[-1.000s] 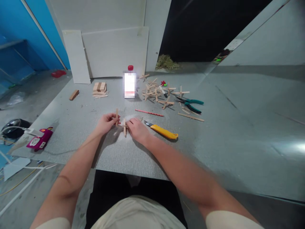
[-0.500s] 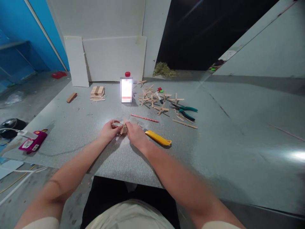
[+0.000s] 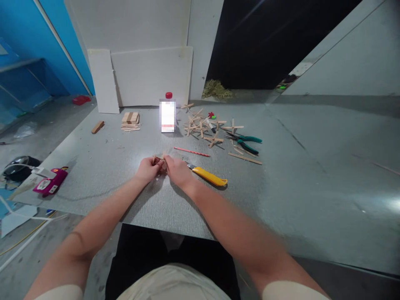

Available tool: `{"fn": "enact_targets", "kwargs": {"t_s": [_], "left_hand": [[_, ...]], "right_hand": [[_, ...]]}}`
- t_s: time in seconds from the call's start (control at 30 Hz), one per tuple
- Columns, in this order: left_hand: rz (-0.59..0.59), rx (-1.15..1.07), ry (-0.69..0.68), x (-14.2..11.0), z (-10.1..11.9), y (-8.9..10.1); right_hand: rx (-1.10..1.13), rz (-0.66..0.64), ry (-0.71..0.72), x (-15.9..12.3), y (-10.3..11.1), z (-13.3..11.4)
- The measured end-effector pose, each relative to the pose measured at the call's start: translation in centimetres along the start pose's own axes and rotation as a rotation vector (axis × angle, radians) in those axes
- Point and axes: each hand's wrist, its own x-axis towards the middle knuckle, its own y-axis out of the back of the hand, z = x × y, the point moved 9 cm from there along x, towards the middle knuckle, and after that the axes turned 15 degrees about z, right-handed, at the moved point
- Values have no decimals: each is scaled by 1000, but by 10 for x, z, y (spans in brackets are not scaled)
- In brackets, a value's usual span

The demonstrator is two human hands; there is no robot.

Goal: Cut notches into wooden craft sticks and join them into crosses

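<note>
Near the table's front, my left hand point(image 3: 148, 170) is closed, its fingers pinching a small piece made of wooden craft sticks point(image 3: 159, 158). Close against it, my right hand point(image 3: 179, 171) is closed on the same piece from the other side. Fingers cover most of the piece, so its full shape is hidden. Just right of my right hand lies a yellow utility knife point(image 3: 208, 176), its blade end toward the hand. Beyond the hands is a red patterned pencil point(image 3: 191, 151).
Several crossed craft-stick pieces point(image 3: 201, 129) lie at the back, with a glue tube point(image 3: 211, 125) among them. Green-handled pliers point(image 3: 248, 143) and loose sticks point(image 3: 245, 158) are to the right. A red-capped bottle point(image 3: 168, 116), bundled sticks point(image 3: 130, 118) and a magenta power strip point(image 3: 51, 182) stand farther left.
My hands have drawn closer together around the craft-stick piece, and less of it shows. The view has shifted slightly; the other things on the table stay put.
</note>
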Motion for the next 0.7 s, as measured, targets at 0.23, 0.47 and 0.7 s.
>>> {"fn": "enact_targets", "kwargs": {"t_s": [0.23, 0.47, 0.7], "left_hand": [[-1, 13, -42, 0, 2, -2], [20, 32, -85, 2, 1, 0], [36, 65, -163, 0, 12, 3]], "right_hand": [[-24, 23, -19, 2, 0, -4], [74, 22, 21, 4, -1, 1], [238, 59, 71, 3, 3, 2]]}}
